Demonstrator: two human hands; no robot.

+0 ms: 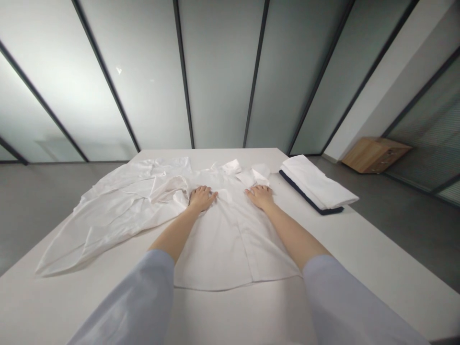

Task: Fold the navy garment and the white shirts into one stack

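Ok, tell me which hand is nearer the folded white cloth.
Right. The right hand rests on the spread white garment, left of the folded white cloth, not touching it; the left hand is farther off, toward the garment's left edge.

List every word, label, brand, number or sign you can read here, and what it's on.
None: no readable text on the white shirt under both hands, the crumpled white cloth, the folded white cloth, the wooden cabinet or the glass panels.
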